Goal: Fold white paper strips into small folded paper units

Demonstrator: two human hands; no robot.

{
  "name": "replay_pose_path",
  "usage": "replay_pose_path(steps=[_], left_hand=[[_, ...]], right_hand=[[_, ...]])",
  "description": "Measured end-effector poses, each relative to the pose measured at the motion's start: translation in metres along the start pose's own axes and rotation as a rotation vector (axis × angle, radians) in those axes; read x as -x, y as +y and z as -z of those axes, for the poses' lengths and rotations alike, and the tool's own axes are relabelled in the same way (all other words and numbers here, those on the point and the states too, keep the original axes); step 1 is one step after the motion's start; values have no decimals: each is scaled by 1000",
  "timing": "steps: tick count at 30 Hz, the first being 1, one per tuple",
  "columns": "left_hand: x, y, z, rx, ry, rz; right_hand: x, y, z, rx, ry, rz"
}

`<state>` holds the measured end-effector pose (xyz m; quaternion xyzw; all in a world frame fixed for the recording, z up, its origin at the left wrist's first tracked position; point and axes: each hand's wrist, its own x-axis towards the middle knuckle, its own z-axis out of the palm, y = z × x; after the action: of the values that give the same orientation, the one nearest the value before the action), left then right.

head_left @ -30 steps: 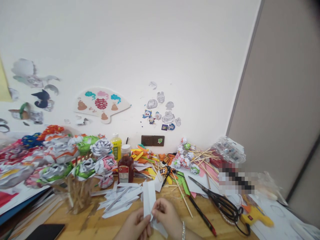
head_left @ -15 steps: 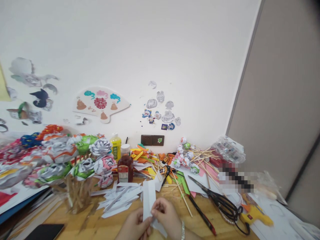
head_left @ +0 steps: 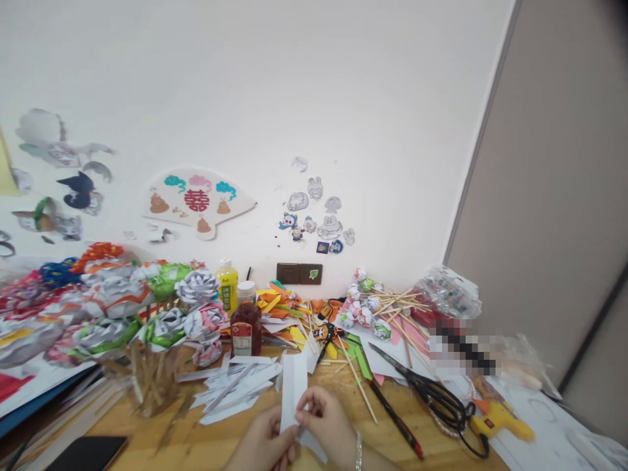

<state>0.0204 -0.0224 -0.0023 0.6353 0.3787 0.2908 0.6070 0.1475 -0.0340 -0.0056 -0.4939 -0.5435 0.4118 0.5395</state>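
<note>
Upright in front of me is a folded white paper strip [head_left: 295,383], with a crease running along its length. My left hand [head_left: 275,435] pinches its lower end between thumb and fingers. My right hand [head_left: 326,417], closed, grips the strip's right edge a little higher. A further bit of the white paper slants out below, between the hands. Just left of the strip lies a pile of cut white paper strips [head_left: 240,386] on the wooden table [head_left: 186,441].
Paper flowers on sticks [head_left: 169,327] stand at left, near a dark bottle [head_left: 246,324] and a yellow bottle [head_left: 227,288]. A phone [head_left: 88,453] lies front left. To the right are a pen [head_left: 395,418], black scissors [head_left: 436,399], a yellow glue gun [head_left: 505,422] and wooden sticks [head_left: 357,383].
Almost nothing differs. The top of the paper strip has shifted very slightly to the right, while both hands keep their hold in the same place.
</note>
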Motion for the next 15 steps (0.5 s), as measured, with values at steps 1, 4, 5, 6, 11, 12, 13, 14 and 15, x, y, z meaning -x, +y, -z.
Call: replay_pose_path(steps=[1, 4, 5, 6, 11, 12, 13, 14, 15], left_hand=[[0, -1, 0, 7, 0, 3], [-2, -2, 0, 34, -10, 17], [-2, -2, 1, 42, -11, 19], [-2, -2, 1, 49, -12, 20], [-3, -1, 2, 74, -19, 35], [-3, -2, 2, 83, -18, 38], [-4, -3, 2, 94, -10, 40], [-4, -4, 2, 108, 4, 36], [-5, -5, 2, 120, 20, 33]], right_hand=[[0, 0, 0, -14, -2, 0], [-1, 3, 0, -65, -13, 9], [-2, 4, 0, -81, -16, 17], [-2, 6, 0, -96, -18, 21], [-4, 9, 2, -165, -47, -13], [-5, 9, 2, -177, -46, -12], [-5, 8, 3, -187, -46, -11], [-5, 8, 3, -195, -45, -12], [-5, 7, 3, -201, -47, -19]])
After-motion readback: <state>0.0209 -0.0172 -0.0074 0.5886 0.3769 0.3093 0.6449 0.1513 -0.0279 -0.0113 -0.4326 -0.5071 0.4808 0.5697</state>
